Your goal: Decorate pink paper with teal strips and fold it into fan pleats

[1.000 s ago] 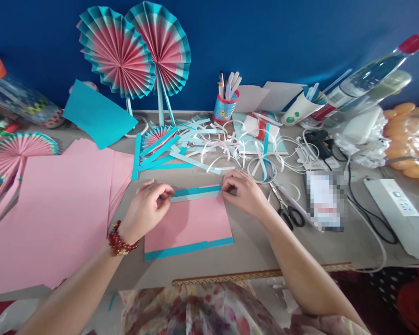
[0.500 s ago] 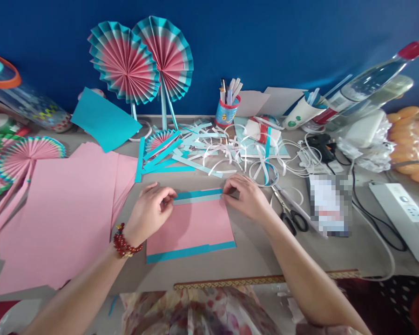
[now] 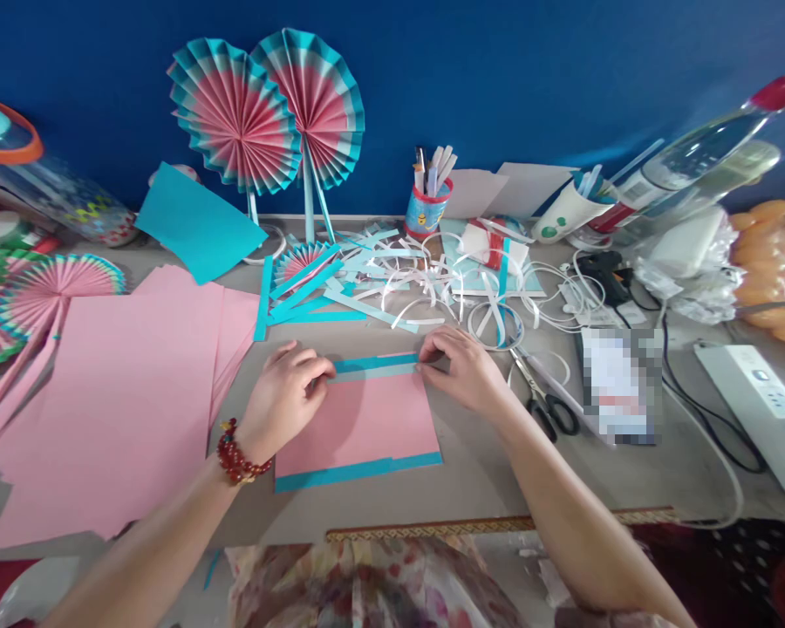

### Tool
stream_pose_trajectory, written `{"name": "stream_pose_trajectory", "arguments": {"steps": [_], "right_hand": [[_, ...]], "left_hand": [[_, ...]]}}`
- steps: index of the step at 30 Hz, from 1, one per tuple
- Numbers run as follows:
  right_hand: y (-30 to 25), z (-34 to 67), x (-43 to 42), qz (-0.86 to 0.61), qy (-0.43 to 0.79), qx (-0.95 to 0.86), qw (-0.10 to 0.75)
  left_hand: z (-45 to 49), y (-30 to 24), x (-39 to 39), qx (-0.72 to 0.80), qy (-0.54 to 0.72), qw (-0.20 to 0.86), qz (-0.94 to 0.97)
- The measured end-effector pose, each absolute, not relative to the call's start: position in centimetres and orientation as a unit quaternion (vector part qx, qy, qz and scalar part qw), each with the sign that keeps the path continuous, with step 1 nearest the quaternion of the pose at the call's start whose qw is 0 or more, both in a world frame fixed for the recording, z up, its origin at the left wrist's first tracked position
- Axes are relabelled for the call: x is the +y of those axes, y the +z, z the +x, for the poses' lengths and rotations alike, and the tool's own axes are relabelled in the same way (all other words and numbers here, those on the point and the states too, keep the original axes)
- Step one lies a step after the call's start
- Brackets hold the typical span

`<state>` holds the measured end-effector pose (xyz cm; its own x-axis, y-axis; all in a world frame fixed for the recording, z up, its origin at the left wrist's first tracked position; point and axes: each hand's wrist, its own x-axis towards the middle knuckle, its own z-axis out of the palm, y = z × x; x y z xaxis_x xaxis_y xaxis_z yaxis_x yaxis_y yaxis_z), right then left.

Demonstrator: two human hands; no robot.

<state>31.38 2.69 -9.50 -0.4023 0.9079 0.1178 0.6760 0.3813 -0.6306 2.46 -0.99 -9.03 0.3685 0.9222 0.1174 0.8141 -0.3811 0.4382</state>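
A pink paper sheet (image 3: 359,419) with blue strips along its near and far edges lies on the grey table in front of me. My left hand (image 3: 281,397), with a red bead bracelet on the wrist, pinches the left end of the folded far edge (image 3: 374,367). My right hand (image 3: 461,371) pinches the right end of the same fold. Both hands press the blue and pale band flat against the sheet.
A stack of pink sheets (image 3: 111,392) lies to the left, with folded paper fans (image 3: 268,113) at the back. Cut blue and white strips (image 3: 379,279) litter the middle. Scissors (image 3: 542,401), a pen cup (image 3: 426,205), cables and a white power strip (image 3: 755,401) are on the right.
The view shifted slightly between frames. My hands stay at the two ends of the fold, the left fingers creeping a little right along it.
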Motion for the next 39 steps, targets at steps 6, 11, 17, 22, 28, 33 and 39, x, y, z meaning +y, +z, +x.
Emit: {"name": "stream_pose_trajectory", "arguments": {"steps": [6,11,17,22,28,33,39], "right_hand": [[-9.56,31.44,2.64,-0.499,0.254,-0.797,0.225],[-9.61,31.47,2.67,-0.496,0.251,-0.799,0.228],[-9.58,31.43,2.73,-0.493,0.253,-0.799,0.232],[-9.74,31.49,2.78,-0.496,0.250,-0.800,0.228],[-9.80,31.51,2.71,-0.495,0.244,-0.803,0.225],[-9.74,31.47,2.68,-0.499,0.243,-0.801,0.225],[-9.87,31.48,2.76,-0.497,0.247,-0.800,0.226]], "left_hand": [[2.64,-8.98,-1.09,0.532,0.174,0.134,0.818],[2.64,-9.03,-1.15,0.531,0.169,0.132,0.820],[2.63,-9.12,-1.15,0.526,0.171,0.134,0.822],[2.64,-9.14,-1.24,0.526,0.172,0.128,0.823],[2.62,-9.34,-1.26,0.532,0.177,0.125,0.819],[2.59,-9.44,-1.27,0.531,0.182,0.125,0.818],[2.98,-9.25,-1.65,0.535,0.181,0.098,0.819]]}}
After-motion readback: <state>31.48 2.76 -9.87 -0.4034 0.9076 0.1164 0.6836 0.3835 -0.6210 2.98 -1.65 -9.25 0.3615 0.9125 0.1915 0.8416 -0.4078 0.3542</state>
